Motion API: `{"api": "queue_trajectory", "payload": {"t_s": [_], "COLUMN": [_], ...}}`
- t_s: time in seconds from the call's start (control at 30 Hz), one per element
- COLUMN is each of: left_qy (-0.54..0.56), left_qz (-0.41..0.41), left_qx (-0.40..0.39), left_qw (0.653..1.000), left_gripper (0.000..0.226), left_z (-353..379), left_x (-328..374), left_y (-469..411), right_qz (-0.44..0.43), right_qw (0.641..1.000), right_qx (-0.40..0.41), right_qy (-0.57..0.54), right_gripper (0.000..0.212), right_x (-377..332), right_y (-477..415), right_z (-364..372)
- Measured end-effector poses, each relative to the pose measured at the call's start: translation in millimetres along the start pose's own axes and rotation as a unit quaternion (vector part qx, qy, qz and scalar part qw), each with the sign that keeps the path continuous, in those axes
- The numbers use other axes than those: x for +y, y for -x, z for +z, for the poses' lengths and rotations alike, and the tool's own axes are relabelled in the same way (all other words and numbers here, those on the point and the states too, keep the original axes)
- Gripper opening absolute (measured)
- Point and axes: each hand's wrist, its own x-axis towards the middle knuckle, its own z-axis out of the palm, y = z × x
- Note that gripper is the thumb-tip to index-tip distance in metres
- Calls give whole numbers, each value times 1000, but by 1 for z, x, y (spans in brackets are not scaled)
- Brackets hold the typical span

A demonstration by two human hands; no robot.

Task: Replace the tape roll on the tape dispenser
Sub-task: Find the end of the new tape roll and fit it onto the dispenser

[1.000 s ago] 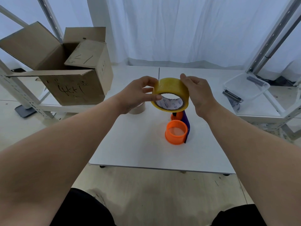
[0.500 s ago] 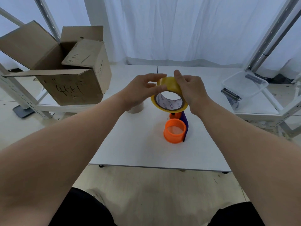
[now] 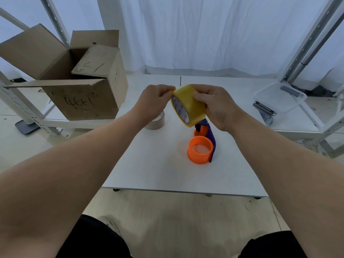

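A yellow tape roll [image 3: 189, 106] is held in the air above the white table [image 3: 149, 164], turned so its printed core faces left. My right hand [image 3: 216, 107] grips its right side, thumb on the outer band. My left hand [image 3: 155, 101] pinches the roll's upper left edge with its fingertips. Below the roll lies the tape dispenser [image 3: 202, 146], purple-bodied with an orange hub ring that carries no tape; its far end is hidden by the roll. A nearly used-up pale roll [image 3: 156, 122] sits on the table partly behind my left wrist.
An open cardboard box [image 3: 78, 86] stands on a low shelf at the left. A clear plastic tub [image 3: 281, 99] with metal clips beside it sits at the right. Metal rack posts [image 3: 305, 40] rise on both sides, with a white curtain behind.
The yellow roll has been turned from facing me to facing left and tilted. My left hand moved from the core opening to pinching the roll's top edge.
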Motion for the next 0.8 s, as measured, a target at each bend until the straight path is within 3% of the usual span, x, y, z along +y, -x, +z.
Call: {"api": "queue_trajectory", "payload": {"t_s": [0.13, 0.37, 0.8], "left_qy": [60, 57, 100], "left_qz": [-45, -60, -75], "left_qx": [-30, -73, -26], "left_qw": [997, 994, 992], "left_gripper": [26, 22, 15], "left_z": [0, -4, -3], "left_x": [2, -2, -5], "left_y": [0, -1, -5], "right_qz": [-5, -30, -20], "right_qw": [1000, 998, 997], "right_qx": [-5, 4, 42], "right_qy": [18, 49, 65], "right_gripper": [35, 32, 29], "right_x": [-2, -1, -4], "right_y": [1, 1, 4], "right_z": [4, 4, 3]}}
